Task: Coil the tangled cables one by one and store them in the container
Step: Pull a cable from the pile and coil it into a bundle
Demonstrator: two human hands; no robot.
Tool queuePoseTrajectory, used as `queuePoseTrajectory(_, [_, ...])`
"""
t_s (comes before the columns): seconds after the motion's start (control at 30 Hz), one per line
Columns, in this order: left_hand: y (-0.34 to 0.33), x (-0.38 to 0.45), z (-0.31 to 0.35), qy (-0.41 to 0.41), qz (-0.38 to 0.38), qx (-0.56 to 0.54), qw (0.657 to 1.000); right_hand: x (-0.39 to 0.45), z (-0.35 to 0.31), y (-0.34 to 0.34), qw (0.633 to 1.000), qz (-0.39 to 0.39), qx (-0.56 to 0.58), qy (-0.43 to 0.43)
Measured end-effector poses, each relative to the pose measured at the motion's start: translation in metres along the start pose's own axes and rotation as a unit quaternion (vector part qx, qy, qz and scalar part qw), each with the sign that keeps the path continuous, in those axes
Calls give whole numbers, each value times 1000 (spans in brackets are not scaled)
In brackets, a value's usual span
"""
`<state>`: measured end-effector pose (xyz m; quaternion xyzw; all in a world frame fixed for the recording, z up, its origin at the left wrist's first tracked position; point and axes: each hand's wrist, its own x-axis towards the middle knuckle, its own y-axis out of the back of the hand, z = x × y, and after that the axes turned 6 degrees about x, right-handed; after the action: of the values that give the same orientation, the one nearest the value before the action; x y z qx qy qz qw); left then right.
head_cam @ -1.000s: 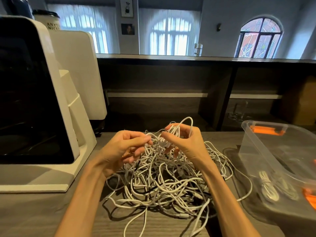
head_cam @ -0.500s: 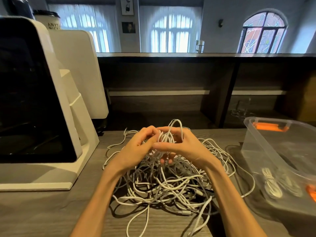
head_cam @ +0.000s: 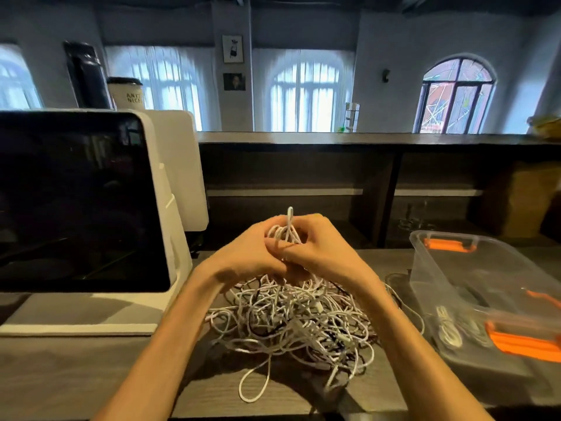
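Left hand: the left hand [head_cam: 247, 252] is raised above the desk, fingers curled around a bunch of white strands at the top of the tangle, knuckles close against the other hand.
Right hand: the right hand [head_cam: 321, 249] faces it, fingers curled and pinching the same lifted bunch; a narrow loop of cable stands up between the two hands.
Tangled cables: the cable pile [head_cam: 291, 323] lies on the desk directly under and in front of both hands, mostly white strands with a few dark ones woven through; one long loop trails out toward the near edge.
Container: the clear plastic container [head_cam: 431, 268] with orange latches sits on the desk to the right of the pile, just beside it, lid off.
Stored cables: coiled white cables [head_cam: 449, 328] already lie on the container's floor, near its front corner.
Desk: the dark wood-grain desk [head_cam: 76, 369] carries everything.
Screen: a white-framed screen [head_cam: 73, 199], dark and switched off, stands on its base at the left, well apart from the pile.
Behind: a cup [head_cam: 126, 92] with lettering sits above the screen; arched windows line the far wall.
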<state>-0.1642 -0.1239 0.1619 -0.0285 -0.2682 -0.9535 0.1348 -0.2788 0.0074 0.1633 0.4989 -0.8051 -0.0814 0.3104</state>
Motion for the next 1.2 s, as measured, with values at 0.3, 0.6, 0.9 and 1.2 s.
queuePoseTrajectory(0.3, [6,-57,62,-24,-3,-82,996,-30,-93,8,995,-30,-84,46])
queuePoseTrajectory(0.6, [3,-109,106,3,-37,-123,992,-58,-147,16,994,41,-62,79])
queuePoseTrajectory(0.9, [-20,-132,122,-30,-53,-60,996,-72,-179,21,995,-22,87,45])
queuePoseTrajectory(1.2, [-22,-145,126,-34,-69,-134,988,-86,-179,32,993,-81,28,85])
